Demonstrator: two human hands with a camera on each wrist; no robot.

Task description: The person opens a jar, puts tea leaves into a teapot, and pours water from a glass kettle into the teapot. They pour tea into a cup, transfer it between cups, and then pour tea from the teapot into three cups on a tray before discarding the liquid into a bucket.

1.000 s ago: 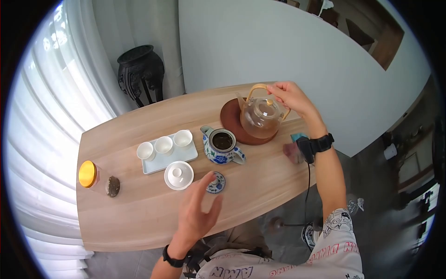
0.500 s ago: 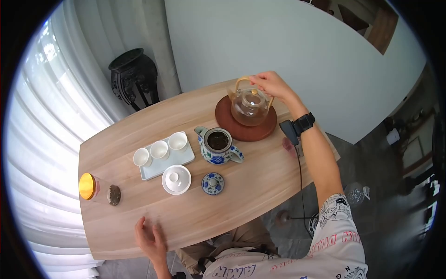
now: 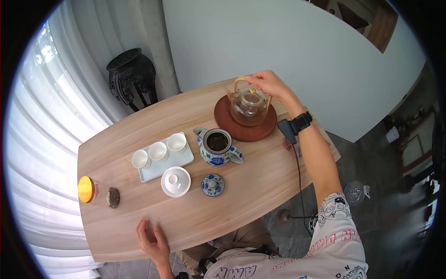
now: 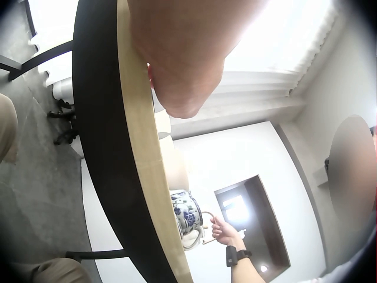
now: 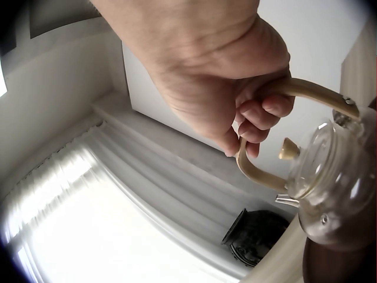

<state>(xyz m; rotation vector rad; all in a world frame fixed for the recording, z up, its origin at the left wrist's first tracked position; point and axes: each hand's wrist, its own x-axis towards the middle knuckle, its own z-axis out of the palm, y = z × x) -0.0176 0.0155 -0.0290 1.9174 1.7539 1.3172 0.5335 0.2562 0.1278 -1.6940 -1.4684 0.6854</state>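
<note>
My right hand (image 3: 269, 84) grips the wooden handle of a clear glass kettle (image 3: 249, 108), which is over the round red-brown board (image 3: 262, 132). In the right wrist view, the fingers of my right hand (image 5: 224, 88) curl round the handle above the glass kettle (image 5: 330, 183). My left hand (image 3: 154, 244) rests by the table's near edge, fingers apart and holding nothing. The blue-and-white teapot (image 3: 216, 156) stands uncovered with dark contents; its patterned lid (image 3: 213, 185) lies on the table in front of it.
Left of the teapot, a pale tray (image 3: 165, 167) carries several white cups (image 3: 158, 151). A white lidded bowl (image 3: 176, 182) stands beside it. Farther left are a yellow-lidded jar (image 3: 86, 189) and a dark round object (image 3: 113, 197). A cable (image 3: 299, 186) hangs from my right wrist.
The glass kettle has come down over the board in my right hand. My left hand has moved from beside the patterned lid to the table's near edge on the left.
</note>
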